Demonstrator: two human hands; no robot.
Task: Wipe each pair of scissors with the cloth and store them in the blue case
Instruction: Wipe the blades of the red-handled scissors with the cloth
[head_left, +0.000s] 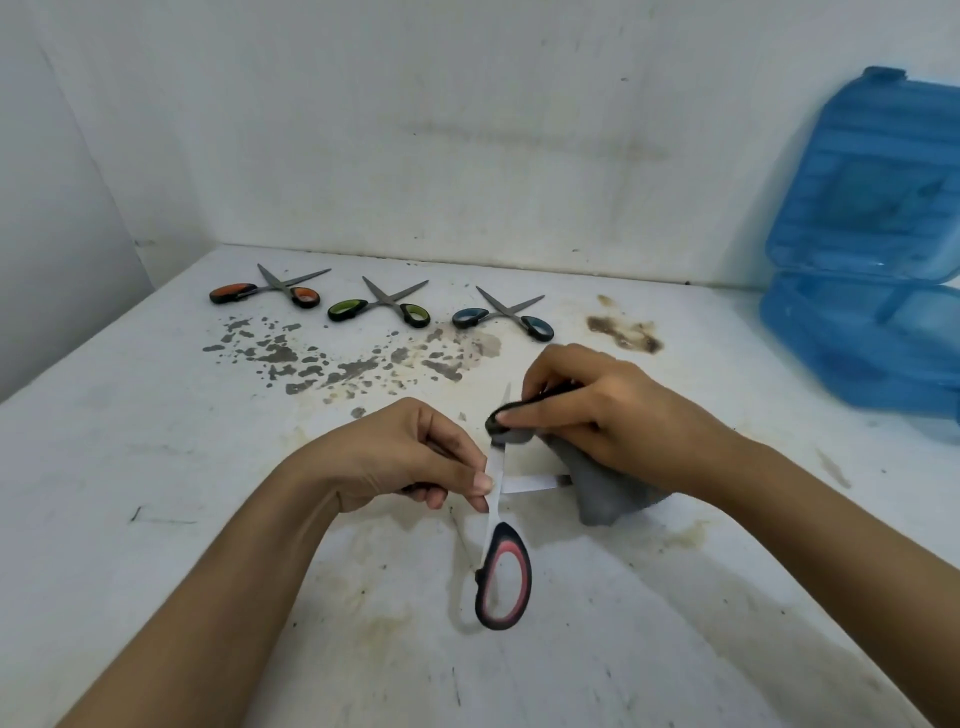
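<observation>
Head view: hands work pink-handled scissors (501, 566) above the stained white surface (156, 467).
Left hand (410, 457) pinches the open blades; right hand (597, 415) grips a grey cloth (597, 483) on one blade. Blue case (862, 249) far right, lid up, contents unclear; three more scissors (384, 304) lie at back.

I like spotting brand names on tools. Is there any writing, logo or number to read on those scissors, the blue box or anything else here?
None can be read.
Pink-handled scissors, held in both hands: no print shows on blades or handle.
Orange scissors, green scissors, blue scissors: too small to show any marking.
Blue case, lid open: only moulded ridges and a dark blur behind the lid, no letters.
Grey cloth: plain.
</observation>
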